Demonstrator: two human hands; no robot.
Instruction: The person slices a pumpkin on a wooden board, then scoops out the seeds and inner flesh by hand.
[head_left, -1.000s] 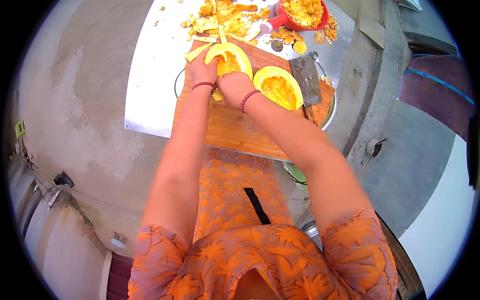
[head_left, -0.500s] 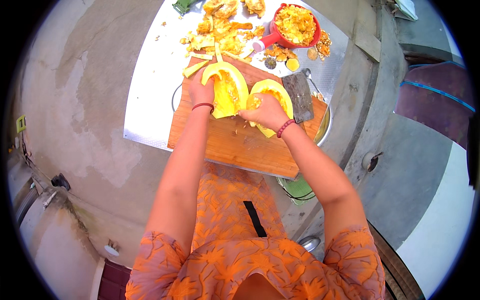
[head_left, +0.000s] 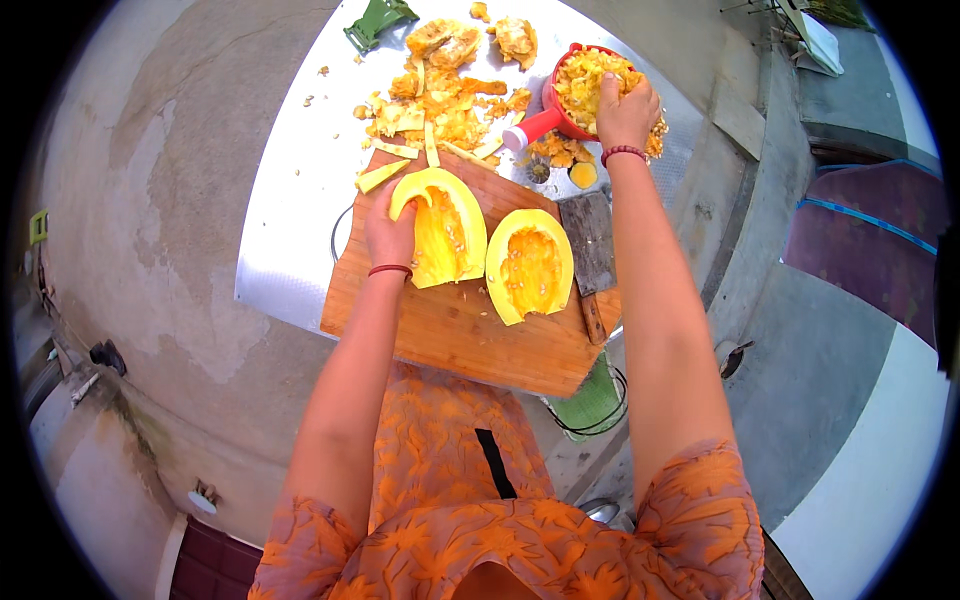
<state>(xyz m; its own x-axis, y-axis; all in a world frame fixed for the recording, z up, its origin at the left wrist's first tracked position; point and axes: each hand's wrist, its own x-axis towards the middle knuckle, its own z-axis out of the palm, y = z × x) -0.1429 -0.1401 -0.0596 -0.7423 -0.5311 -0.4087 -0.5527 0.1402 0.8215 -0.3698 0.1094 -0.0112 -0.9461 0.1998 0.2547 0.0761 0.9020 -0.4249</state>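
My left hand [head_left: 389,236] is closed on the upper left rim of a yellow pumpkin half [head_left: 465,215], hollow side up on the wooden cutting board [head_left: 455,335]. A second pumpkin half [head_left: 562,265], with stringy orange flesh and seeds in its hollow, lies just to its right, untouched. Farther off, my right hand [head_left: 628,112] rests over a red handled pan [head_left: 540,125] heaped with orange pulp and seeds. Its thumb and fingers look apart on the pulp; the fingertips are partly hidden.
A cleaver [head_left: 587,240] lies along the board's right edge. Pumpkin scraps [head_left: 450,115] and cut strips cover the metal table [head_left: 285,235] behind the board. A green object [head_left: 380,20] sits at the far left, and a green woven item [head_left: 590,400] is below the board's right corner.
My right hand has left the right pumpkin half and moved away and rightward to the red pan. My left hand keeps its hold; the view has shifted slightly.
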